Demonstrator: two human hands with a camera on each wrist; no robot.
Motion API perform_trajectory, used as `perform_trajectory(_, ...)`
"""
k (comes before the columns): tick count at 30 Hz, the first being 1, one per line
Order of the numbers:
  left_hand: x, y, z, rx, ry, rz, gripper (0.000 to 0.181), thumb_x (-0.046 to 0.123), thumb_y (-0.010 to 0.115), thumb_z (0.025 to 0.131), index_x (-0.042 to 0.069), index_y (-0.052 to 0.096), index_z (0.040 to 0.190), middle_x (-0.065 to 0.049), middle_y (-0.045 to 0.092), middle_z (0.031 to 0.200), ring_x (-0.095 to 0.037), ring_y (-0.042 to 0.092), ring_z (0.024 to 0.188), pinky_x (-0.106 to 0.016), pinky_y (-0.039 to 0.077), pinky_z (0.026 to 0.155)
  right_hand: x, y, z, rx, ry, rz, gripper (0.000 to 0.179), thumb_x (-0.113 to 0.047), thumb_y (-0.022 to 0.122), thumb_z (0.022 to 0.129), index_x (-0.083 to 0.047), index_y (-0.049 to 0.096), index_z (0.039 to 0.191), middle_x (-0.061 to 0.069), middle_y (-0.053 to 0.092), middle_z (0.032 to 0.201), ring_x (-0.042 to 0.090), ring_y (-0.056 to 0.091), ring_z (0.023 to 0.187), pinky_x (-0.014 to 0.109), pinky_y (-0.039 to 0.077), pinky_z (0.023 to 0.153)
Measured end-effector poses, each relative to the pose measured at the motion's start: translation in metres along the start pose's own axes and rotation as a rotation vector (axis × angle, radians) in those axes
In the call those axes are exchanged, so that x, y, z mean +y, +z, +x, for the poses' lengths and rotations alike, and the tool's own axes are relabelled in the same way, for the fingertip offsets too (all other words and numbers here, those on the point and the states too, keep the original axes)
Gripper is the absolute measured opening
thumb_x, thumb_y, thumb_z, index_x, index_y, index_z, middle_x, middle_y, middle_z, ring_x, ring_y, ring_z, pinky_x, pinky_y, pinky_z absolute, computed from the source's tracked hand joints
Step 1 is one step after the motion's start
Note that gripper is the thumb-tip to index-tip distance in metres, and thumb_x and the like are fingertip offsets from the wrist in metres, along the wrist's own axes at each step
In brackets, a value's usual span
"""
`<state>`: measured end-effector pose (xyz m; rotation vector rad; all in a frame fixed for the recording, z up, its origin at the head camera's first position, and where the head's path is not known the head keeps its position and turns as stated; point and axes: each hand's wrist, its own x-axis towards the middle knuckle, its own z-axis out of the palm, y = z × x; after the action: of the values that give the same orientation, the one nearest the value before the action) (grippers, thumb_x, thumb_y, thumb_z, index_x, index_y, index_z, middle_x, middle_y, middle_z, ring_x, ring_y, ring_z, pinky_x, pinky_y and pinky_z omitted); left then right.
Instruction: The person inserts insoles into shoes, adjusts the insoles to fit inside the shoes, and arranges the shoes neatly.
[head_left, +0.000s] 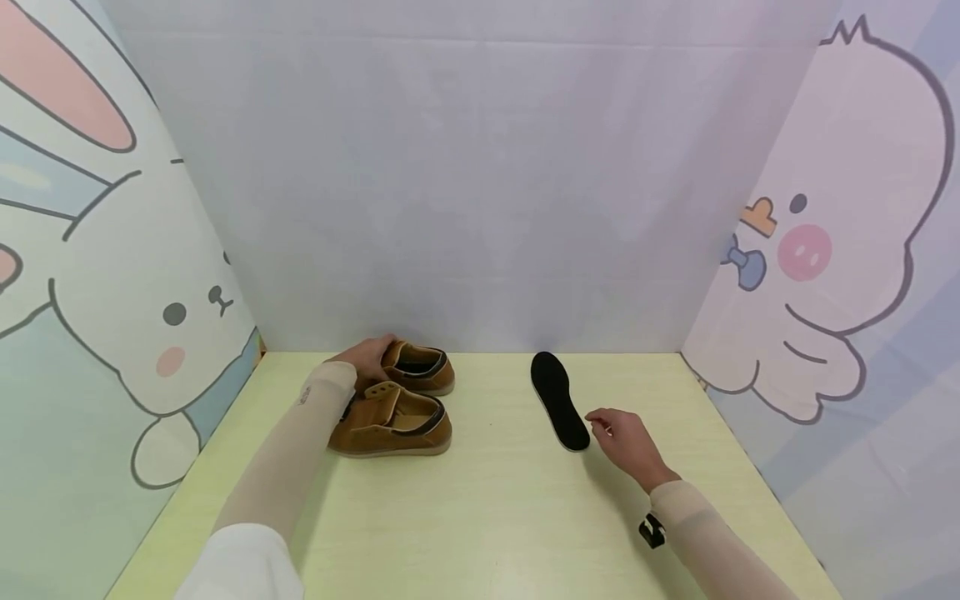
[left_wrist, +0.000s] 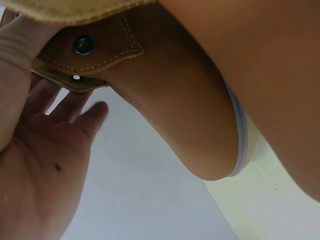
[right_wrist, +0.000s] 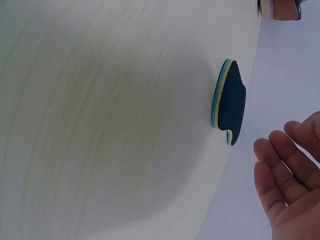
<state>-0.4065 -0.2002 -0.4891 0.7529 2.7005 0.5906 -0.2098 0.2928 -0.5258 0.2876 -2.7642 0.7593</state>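
On the bench (head_left: 487, 508) I see one black insole (head_left: 558, 400), lying flat and alone, to the right of the two brown shoes. It must be light in the hand, and I think it is soft and easy to bend; its edge shows thin layers of blue and yellow. The good place to take hold is the end nearer to the person, with the fingertips under the edge. The right hand (head_left: 628, 446) is just beside this end, its grip released, the fingers loosely bent with nothing in them.

The left hand (head_left: 366, 357) has its grip on the far shoe (head_left: 442, 379), grasping the upper part around the lace flap. Each shoe is probably heavier, with a firm sole and a softer upper, so the edge of its opening should be good to hold. The near shoe (head_left: 375, 436) shows a pale inside. Inside the far shoe it is dark, and I cannot tell if an insole lies there.
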Motion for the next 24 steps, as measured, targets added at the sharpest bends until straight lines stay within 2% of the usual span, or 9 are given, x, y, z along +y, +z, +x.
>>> perform_trajectory(6, 0.001, -0.01, -0.008, -0.035, 0.011, -0.023, 0.084, 0.02, 0.085, 0.085, 0.002, 0.036, 0.151, -0.023, 0.05, 0.142, -0.041, 0.049, 0.13, -0.054, 0.042, 0.105, -0.002, 0.003, 0.003, 0.0, -0.003, -0.002, 0.019, -0.001, 0.062, 0.095, -0.002, 0.077, 0.107, 0.006, 0.074, 0.097, 0.02, 0.068, 0.084, 0.041, 0.056, 0.074)
perform_trajectory(9, 0.002, -0.018, -0.014, -0.062, -0.001, -0.039, 0.087, 0.019, 0.083, 0.087, 0.005, 0.032, 0.157, -0.022, 0.042, 0.153, -0.042, 0.04, 0.139, -0.057, 0.038, 0.109, -0.003, 0.004, 0.004, -0.001, -0.002, -0.002, 0.018, 0.0, 0.063, 0.095, -0.002, 0.077, 0.107, 0.006, 0.074, 0.097, 0.02, 0.068, 0.084, 0.041, 0.056, 0.075)
perform_trajectory(12, 0.004, -0.027, -0.022, -0.076, -0.01, -0.028, 0.081, 0.015, 0.074, 0.094, 0.009, 0.028, 0.16, -0.019, 0.032, 0.161, -0.042, 0.03, 0.146, -0.059, 0.032, 0.112, -0.005, 0.004, 0.006, 0.0, -0.015, 0.0, 0.018, 0.001, 0.064, 0.094, -0.001, 0.077, 0.107, 0.006, 0.074, 0.098, 0.02, 0.068, 0.084, 0.042, 0.056, 0.075)
perform_trajectory(16, 0.013, -0.038, -0.038, -0.035, 0.044, -0.011, 0.067, 0.011, 0.062, 0.1, 0.006, 0.031, 0.16, -0.021, 0.034, 0.159, -0.043, 0.029, 0.146, -0.06, 0.029, 0.113, -0.007, 0.004, 0.008, 0.001, -0.032, 0.003, 0.018, 0.001, 0.064, 0.094, 0.0, 0.077, 0.107, 0.006, 0.074, 0.098, 0.02, 0.068, 0.085, 0.041, 0.056, 0.075)
perform_trajectory(19, 0.02, -0.043, -0.052, 0.017, 0.104, -0.014, 0.062, 0.021, 0.061, 0.103, 0.004, 0.035, 0.157, -0.023, 0.04, 0.155, -0.043, 0.035, 0.143, -0.061, 0.031, 0.112, -0.008, 0.005, 0.009, -0.004, -0.027, 0.008, 0.018, 0.001, 0.065, 0.094, 0.0, 0.076, 0.107, 0.006, 0.074, 0.098, 0.02, 0.067, 0.085, 0.041, 0.056, 0.075)
perform_trajectory(22, 0.025, -0.04, -0.063, 0.083, 0.155, -0.036, 0.066, 0.036, 0.062, 0.103, 0.005, 0.038, 0.156, -0.021, 0.043, 0.153, -0.042, 0.036, 0.142, -0.062, 0.03, 0.112, -0.008, 0.006, 0.01, -0.01, -0.019, 0.012, 0.018, 0.0, 0.065, 0.094, 0.0, 0.076, 0.108, 0.006, 0.074, 0.098, 0.02, 0.067, 0.084, 0.041, 0.056, 0.074)
perform_trajectory(24, 0.028, -0.034, -0.069, 0.123, 0.185, -0.057, 0.073, 0.043, 0.064, 0.1, 0.007, 0.036, 0.157, -0.02, 0.039, 0.156, -0.042, 0.031, 0.145, -0.064, 0.027, 0.113, -0.009, 0.007, 0.01, -0.013, -0.012, 0.017, 0.017, -0.001, 0.065, 0.095, 0.0, 0.076, 0.108, 0.007, 0.074, 0.098, 0.019, 0.067, 0.084, 0.041, 0.056, 0.074)
